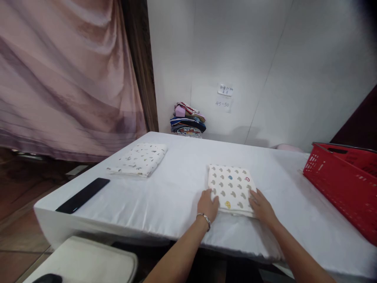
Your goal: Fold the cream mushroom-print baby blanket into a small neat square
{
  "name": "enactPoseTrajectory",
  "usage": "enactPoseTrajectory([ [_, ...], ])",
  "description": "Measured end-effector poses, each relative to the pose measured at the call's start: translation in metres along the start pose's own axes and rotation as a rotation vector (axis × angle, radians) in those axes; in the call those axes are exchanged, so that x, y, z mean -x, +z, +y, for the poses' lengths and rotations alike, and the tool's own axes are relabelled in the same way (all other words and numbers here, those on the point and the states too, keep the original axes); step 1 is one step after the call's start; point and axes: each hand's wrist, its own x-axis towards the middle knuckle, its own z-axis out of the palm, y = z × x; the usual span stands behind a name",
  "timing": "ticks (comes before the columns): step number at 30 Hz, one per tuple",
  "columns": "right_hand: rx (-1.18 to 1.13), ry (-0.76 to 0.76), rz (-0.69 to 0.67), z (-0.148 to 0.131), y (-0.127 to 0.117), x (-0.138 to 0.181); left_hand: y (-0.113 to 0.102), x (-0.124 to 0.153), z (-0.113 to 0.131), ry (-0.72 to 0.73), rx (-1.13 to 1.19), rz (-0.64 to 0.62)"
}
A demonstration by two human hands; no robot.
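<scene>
A folded white cloth [231, 184] with grey-brown mushroom shapes and a few coloured ones lies flat on the white-covered table [182, 196] in front of me. My left hand [208, 204] rests at its near left edge, fingers out and thumb over the border. At the opposite side, my right hand [260, 205] touches the right edge with its fingers spread on the fabric. The cloth stays down on the table between both hands. Some fingertips are hard to make out. A silver bracelet [206, 220] circles my left wrist.
Another folded patterned cloth [143, 157] lies at the left. Near the left corner is a black flat object [84, 194]. A red basket [341, 188] stands at the right. Behind the table is a stack of folded fabrics [187, 122]. A pale chair [85, 259] sits at lower left.
</scene>
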Motion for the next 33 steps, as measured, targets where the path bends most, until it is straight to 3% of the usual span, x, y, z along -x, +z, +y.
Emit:
enactPoseTrajectory([
  [4,0.289,-0.014,-0.136,0.007,-0.034,-0.025,0.011,0.025,0.007,0.032,0.147,-0.118],
  [6,0.388,-0.053,-0.120,-0.005,-0.045,-0.033,0.012,0.027,0.007,0.001,0.210,-0.138],
  [8,0.345,-0.135,-0.098,-0.026,-0.047,-0.039,0.009,0.020,0.005,-0.042,0.228,-0.130],
  [12,0.096,-0.239,-0.107,-0.072,-0.027,-0.041,0.002,-0.010,0.001,-0.084,0.143,-0.100],
  [15,0.072,-0.246,-0.180,-0.089,-0.007,-0.035,-0.001,-0.036,-0.001,-0.063,0.034,-0.069],
  [21,0.167,-0.282,-0.231,-0.091,0.009,-0.024,0.000,-0.087,-0.006,-0.010,-0.225,0.044],
  [26,0.209,-0.256,-0.271,-0.094,0.006,-0.025,0.008,-0.122,-0.012,-0.052,-0.288,0.012],
  [33,0.208,-0.269,-0.264,-0.096,0.007,-0.023,0.010,-0.156,-0.018,0.031,-0.281,-0.038],
])
